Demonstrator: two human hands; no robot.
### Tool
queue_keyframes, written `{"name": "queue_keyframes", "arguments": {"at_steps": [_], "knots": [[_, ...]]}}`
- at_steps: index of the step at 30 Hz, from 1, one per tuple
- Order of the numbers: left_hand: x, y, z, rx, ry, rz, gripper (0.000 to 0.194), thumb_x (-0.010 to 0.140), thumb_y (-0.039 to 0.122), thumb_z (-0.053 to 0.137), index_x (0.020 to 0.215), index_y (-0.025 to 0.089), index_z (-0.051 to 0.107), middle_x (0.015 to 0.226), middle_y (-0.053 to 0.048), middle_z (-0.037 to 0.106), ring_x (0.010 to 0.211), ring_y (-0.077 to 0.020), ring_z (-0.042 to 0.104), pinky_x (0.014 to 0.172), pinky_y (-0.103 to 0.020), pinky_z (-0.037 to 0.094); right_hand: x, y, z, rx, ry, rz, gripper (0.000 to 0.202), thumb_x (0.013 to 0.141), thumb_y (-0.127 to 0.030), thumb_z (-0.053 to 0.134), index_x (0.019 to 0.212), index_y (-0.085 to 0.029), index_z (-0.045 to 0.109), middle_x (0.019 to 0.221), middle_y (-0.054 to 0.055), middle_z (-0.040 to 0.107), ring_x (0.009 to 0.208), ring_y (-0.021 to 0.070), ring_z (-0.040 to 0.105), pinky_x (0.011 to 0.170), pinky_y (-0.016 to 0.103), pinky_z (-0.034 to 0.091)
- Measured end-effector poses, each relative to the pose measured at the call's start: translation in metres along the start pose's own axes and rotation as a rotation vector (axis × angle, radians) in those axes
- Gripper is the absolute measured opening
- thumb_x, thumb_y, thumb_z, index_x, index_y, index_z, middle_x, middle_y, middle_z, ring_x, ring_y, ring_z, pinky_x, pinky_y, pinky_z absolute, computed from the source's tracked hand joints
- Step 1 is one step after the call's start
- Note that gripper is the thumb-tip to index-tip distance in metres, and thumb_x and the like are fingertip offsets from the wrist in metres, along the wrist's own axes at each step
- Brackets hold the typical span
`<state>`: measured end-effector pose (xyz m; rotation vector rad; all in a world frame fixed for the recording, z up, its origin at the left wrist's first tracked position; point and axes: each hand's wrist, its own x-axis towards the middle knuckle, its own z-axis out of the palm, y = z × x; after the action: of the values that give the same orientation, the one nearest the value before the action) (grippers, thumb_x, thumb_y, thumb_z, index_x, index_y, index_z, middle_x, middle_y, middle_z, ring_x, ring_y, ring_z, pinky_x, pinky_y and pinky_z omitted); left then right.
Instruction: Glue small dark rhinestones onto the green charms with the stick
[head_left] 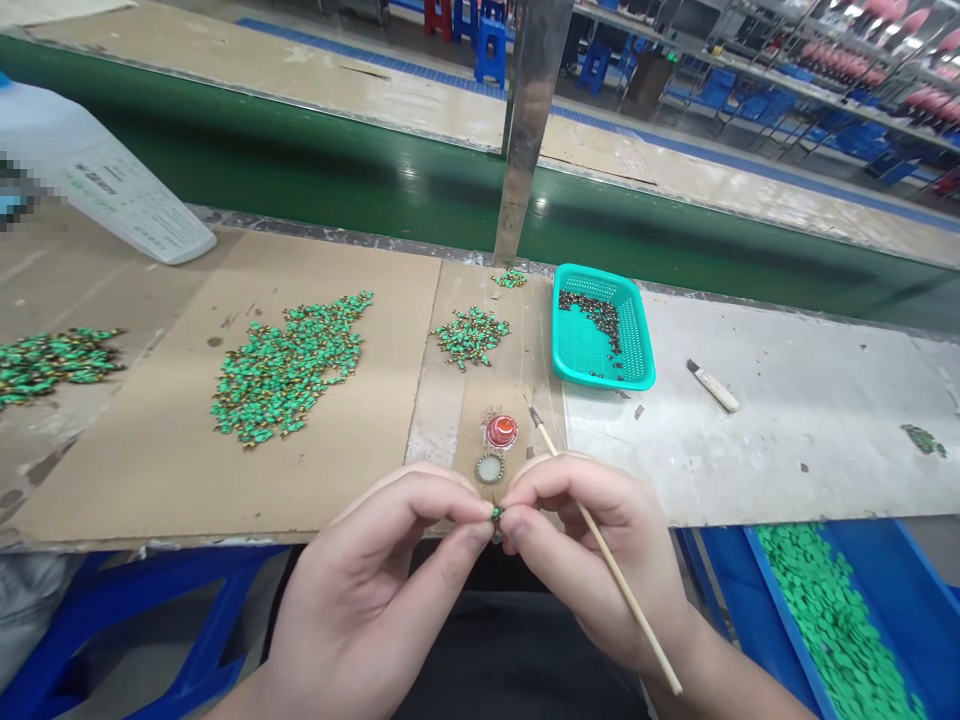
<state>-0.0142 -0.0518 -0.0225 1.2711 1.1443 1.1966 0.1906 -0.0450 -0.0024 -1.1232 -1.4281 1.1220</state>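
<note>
Near the table's front edge, my left hand point(409, 560) and my right hand point(592, 550) meet fingertip to fingertip. Between them they pinch a tiny green piece point(496, 514), mostly covered by the fingers. A thin wooden paintbrush point(600, 545) also rests in my right hand, slanting across it with the dark bristles pointing away from me. Just beyond the fingertips sits a small round dish point(490, 468) with a beaded-looking rim and pale contents. Behind that lies a glossy red blob of paint or glue point(502, 431).
Green-and-gold pieces lie in a large pile point(289, 370) and a smaller pile point(472, 336). A turquoise basket point(641, 345) holds dark bits. Right of it lies a white-handled tool point(712, 386). A plastic bottle point(112, 170) is at left; a blue tray point(892, 570) of green discs stands lower right.
</note>
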Motion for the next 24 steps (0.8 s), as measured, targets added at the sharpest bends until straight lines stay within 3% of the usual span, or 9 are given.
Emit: {"name": "queue_keyframes", "arguments": {"at_steps": [8,15,24], "knots": [[0.008,0.002,0.004,-0.004,-0.034,0.060,0.029,0.097,0.008,0.087,0.097,0.036,0.093,0.091,0.005,0.091,0.079,-0.0142,0.088,0.077,-0.014,0.070,0.001,0.002,0.001,0.042,0.027,0.078,0.012,0.097,-0.015,0.087,0.087,-0.023,0.086,0.078,0.000,0.084,0.070,0.0157,0.074,0.063,0.026,0.058],[0.012,0.010,0.011,-0.234,-0.015,-0.133,0.013,0.092,0.022,0.104,0.086,0.030,0.095,0.074,0.003,0.087,0.069,-0.0134,0.088,0.071,-0.011,0.070,0.007,0.002,0.003,0.242,-0.008,0.126,0.013,0.098,-0.014,0.088,0.090,-0.023,0.085,0.078,-0.001,0.088,0.071,0.0150,0.084,0.071,0.023,0.068],[0.011,0.004,0.009,-0.324,-0.039,-0.209,0.025,0.094,0.047,0.109,0.087,0.027,0.096,0.076,-0.002,0.088,0.073,-0.0143,0.088,0.075,-0.013,0.071,0.006,0.004,0.003,0.398,-0.045,0.175,0.013,0.102,-0.014,0.086,0.093,-0.022,0.082,0.078,0.000,0.088,0.074,0.0164,0.089,0.075,0.024,0.071]]}}
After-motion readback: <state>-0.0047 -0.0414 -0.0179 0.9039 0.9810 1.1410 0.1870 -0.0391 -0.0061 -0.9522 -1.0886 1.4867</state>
